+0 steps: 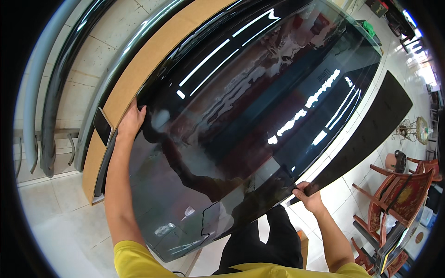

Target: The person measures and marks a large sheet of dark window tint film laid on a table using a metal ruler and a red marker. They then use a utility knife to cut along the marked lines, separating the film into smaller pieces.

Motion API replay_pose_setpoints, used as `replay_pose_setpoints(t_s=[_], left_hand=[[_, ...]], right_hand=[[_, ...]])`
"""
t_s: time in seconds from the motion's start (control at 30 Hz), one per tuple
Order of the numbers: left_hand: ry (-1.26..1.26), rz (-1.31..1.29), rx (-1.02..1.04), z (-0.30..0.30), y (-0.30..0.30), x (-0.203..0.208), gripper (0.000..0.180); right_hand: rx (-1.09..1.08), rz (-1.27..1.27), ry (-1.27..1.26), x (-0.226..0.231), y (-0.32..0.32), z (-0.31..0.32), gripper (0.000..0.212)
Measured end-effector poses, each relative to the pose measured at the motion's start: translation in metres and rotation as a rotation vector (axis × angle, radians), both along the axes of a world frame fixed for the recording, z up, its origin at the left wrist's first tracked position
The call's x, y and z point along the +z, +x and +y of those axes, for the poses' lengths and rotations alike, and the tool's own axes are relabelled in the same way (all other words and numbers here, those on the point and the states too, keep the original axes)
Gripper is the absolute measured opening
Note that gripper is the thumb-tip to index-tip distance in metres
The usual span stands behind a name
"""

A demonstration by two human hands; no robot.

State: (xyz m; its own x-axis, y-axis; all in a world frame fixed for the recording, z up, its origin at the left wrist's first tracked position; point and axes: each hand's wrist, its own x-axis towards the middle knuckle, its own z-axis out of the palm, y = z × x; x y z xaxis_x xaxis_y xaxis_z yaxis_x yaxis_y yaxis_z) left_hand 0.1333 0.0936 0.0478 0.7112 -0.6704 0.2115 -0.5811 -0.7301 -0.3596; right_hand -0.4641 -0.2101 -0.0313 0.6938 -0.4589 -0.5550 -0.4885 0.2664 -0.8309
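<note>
In front of you, a large curved dark pane (218,157) is spreading over most of the view, reaching from near your body to far away. By its look, it is probably behaving like glass: heavy for its thickness, stiff, slippery on the shiny face, and perhaps easy to crack at the corners. So its opposite edges are seeming the safest places for holding, with the palms staying off the face. The surface is shining nearly black in the far part, and it is mirroring bright broken stripes of light. Toward you it is looking greyer and more see-through, and a dark, wavy-edged shape is crossing it.

The pane is lying between a brown cardboard strip (121,81) on your left and a matte black sheet (371,123) on your right; what is bearing its weight is not showing.

Your left hand (131,119) is holding the left edge: the thumb is resting over the rim, while the other fingers are hiding. Your right hand (308,194) is pinching narrowly at the right edge, and I cannot tell whether it is also catching the black sheet's near end.
</note>
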Motion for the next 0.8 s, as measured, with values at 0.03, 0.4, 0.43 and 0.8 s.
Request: replay_pose_setpoints(t_s=[0.03,0.4,0.43,0.8], left_hand=[[-0.002,-0.012,-0.020,0.000,-0.002,-0.003,0.084],[0.051,-0.137,0.068,0.005,0.002,-0.027,0.090],[0.029,-0.107,0.038,0.006,0.000,-0.028,0.088],[0.002,-0.220,-0.082,-0.003,-0.010,-0.018,0.089]], right_hand=[[-0.011,-0.003,0.007,0.003,-0.001,0.000,0.010],[0.157,0.102,-0.121,-0.002,0.004,-0.006,0.012],[0.125,0.036,-0.082,0.001,0.002,-0.003,0.013],[0.096,0.035,0.057,0.027,0.014,-0.008,0.015]])
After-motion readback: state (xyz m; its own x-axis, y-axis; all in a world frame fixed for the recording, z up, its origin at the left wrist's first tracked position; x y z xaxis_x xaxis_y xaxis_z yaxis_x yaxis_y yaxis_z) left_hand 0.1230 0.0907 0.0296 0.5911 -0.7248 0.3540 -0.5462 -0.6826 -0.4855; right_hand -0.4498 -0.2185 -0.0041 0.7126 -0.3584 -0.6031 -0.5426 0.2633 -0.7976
